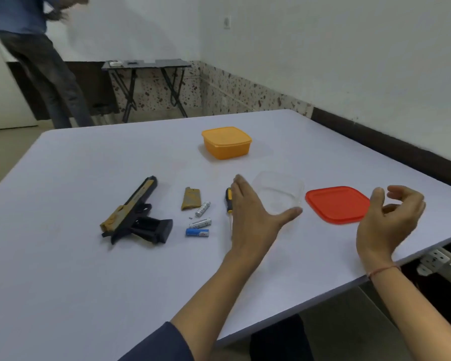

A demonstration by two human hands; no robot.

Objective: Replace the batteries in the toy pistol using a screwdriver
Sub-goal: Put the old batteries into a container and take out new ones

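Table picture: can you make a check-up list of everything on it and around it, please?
Surface: pale table, flat.
Job's things: toy pistol on its side, grip open; battery cover, three batteries and a tiny screw beside it; screwdriver partly under the left hand.
Clutter: closed orange box; open clear tub; red lid beside it.
Hands: left hand open, fingers straight; right hand loosely curled, holding nothing.
Cables: nothing seen; a socket strip below the table's right edge.
Surroundings: folding table by the wall; another person far left.
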